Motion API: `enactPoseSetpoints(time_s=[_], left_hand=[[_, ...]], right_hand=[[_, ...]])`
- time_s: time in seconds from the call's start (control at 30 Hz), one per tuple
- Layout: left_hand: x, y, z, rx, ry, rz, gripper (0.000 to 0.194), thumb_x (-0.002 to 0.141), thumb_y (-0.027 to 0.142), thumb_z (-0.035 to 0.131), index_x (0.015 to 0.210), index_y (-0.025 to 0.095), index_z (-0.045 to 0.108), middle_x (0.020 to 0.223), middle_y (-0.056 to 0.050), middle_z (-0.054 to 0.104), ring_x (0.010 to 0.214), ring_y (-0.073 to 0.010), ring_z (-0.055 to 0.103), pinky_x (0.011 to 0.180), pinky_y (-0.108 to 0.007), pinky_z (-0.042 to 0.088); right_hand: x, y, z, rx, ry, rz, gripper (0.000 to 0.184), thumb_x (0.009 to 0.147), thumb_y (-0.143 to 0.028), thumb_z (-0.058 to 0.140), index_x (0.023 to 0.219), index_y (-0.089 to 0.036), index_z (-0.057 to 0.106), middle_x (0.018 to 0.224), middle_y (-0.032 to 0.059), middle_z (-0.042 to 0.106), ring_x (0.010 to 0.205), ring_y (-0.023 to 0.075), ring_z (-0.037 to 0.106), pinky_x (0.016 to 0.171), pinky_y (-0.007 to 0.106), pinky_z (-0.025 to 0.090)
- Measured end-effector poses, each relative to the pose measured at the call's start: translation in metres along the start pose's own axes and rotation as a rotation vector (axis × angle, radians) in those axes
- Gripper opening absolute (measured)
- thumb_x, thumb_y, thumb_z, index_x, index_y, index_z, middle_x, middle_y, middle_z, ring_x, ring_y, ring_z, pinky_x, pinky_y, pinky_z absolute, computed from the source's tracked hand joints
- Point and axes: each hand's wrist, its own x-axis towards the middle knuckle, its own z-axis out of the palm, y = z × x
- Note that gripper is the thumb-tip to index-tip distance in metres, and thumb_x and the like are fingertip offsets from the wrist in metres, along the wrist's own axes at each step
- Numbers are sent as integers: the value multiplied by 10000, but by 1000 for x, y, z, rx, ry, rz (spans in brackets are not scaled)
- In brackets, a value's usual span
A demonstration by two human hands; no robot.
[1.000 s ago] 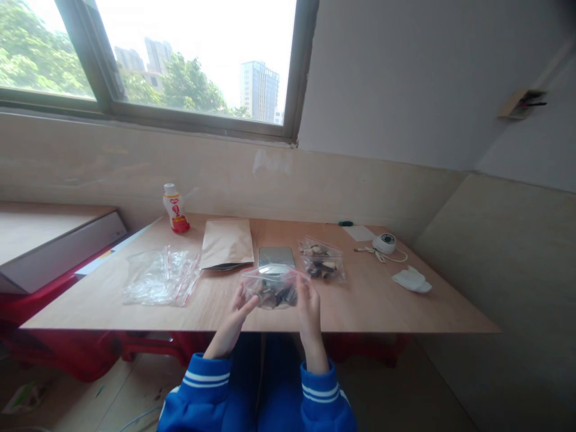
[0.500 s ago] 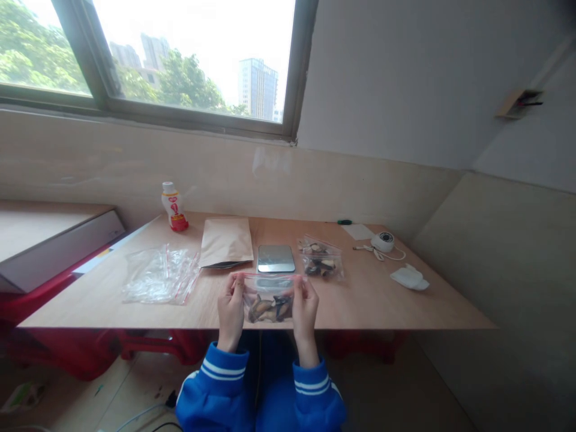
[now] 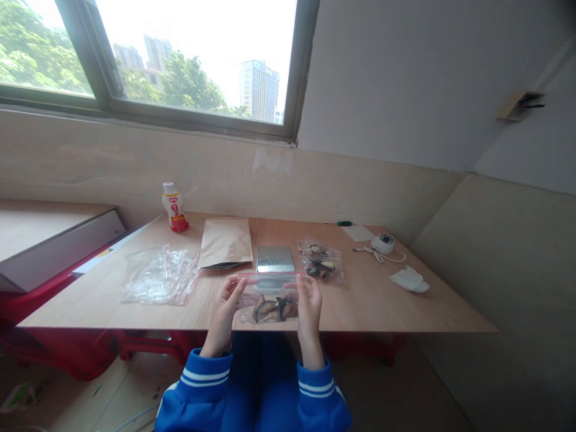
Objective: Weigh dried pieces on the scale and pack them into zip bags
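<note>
Between my two hands is a clear zip bag [image 3: 270,307] with dark and tan dried pieces, perhaps mushroom slices, in its lower part. My left hand [image 3: 228,305] pinches its red-lined top edge at the left corner. At the right corner, my right hand [image 3: 309,303] grips the same edge between thumb and fingers. Just beyond the bag lies a flat silver scale [image 3: 275,259], its near end seen partly through the plastic. Right of the scale, more filled zip bags [image 3: 321,264] hold similar pieces.
Left on the table [image 3: 90,312] lie empty clear zip bags [image 3: 157,276] and a brown paper pouch [image 3: 226,240]. A white-and-red bottle [image 3: 174,207] stands behind them. To the right are a white dome camera [image 3: 382,242] with cable, a crumpled tissue [image 3: 409,279] and a green-handled tool [image 3: 345,223].
My hands have moved slightly apart, the left one outward to the left, so the bag's top edge is stretched wider. The dried pieces have shifted a little to the right.
</note>
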Motion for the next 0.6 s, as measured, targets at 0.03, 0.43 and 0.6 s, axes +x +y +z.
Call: enactPoseSetpoints(time_s=[0.03, 0.43, 0.6], left_hand=[[1, -1, -1, 2, -4, 7, 400, 694, 471, 692, 924, 170, 564, 951, -65, 704, 690, -182, 679, 663, -313, 561], [1, -3, -4, -14, 176, 91, 409, 684, 460, 713, 939, 174, 567, 843, -46, 711, 686, -200, 702, 629, -280, 547], [0, -1, -4, -12, 172, 98, 374, 693, 456, 708, 905, 186, 560, 817, -31, 710, 655, -190, 698, 585, -250, 534]], right_hand=[[1, 0, -1, 6, 11, 8, 424, 736, -529, 654, 916, -166, 528, 644, 38, 705, 515, 174, 644, 501, 264, 497], [0, 4, -5, -34, 9, -58, 436, 719, -525, 667, 890, -125, 627, 813, 118, 727, 596, 222, 690, 522, 285, 519], [2, 0, -12, -66, -47, -55, 440, 759, -524, 629, 944, -125, 643, 844, 111, 725, 599, 208, 681, 490, 268, 522]])
